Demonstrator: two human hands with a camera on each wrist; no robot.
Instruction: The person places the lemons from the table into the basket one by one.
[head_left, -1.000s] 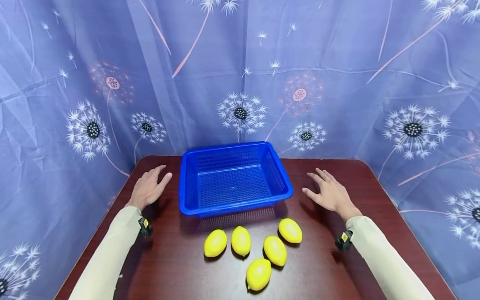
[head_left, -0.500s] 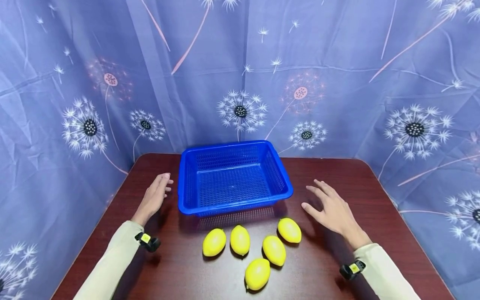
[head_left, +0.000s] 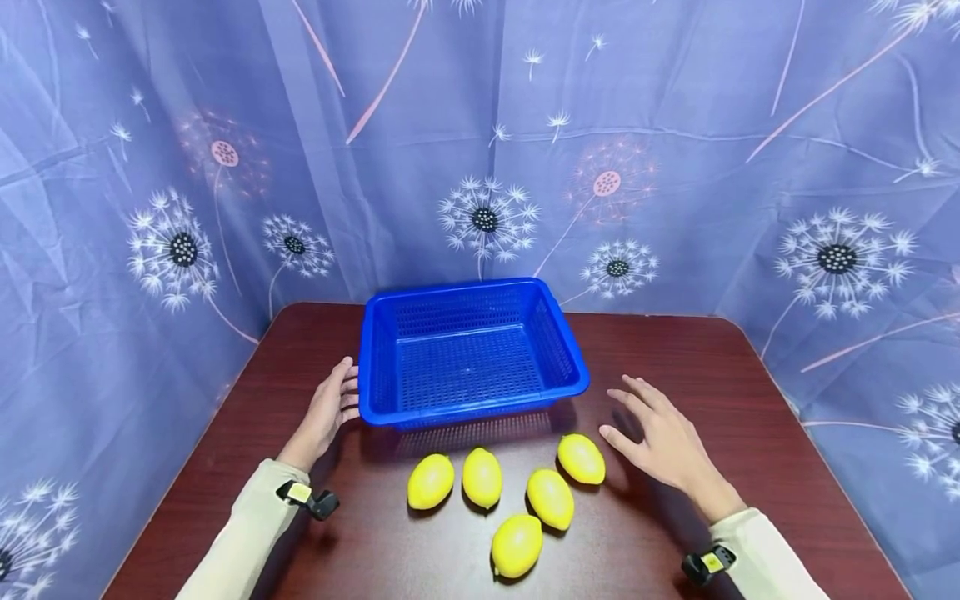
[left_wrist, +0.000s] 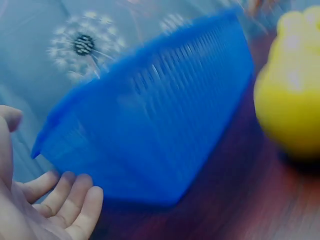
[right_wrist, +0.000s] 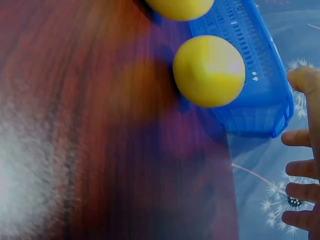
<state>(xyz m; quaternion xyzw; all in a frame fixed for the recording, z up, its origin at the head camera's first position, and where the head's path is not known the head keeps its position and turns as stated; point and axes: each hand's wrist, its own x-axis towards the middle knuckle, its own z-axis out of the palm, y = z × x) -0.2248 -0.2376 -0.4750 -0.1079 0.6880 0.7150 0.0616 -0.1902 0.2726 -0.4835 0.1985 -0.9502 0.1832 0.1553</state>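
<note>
The left hand [head_left: 326, 408] has moved to the blue, boxy plastic basket [head_left: 465, 367]; both it and the right hand [head_left: 660, 437] grip nothing. Looks light; hold rims facing the shiny brown table's [head_left: 637, 346] side edges.

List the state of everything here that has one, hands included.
Blue basket: upright, empty.
Five lemons: whole, loose on the table.
Left hand: open at the basket's left end, contact unclear.
Right hand: open, holding nothing.
Curtain: hanging, creased.
</note>
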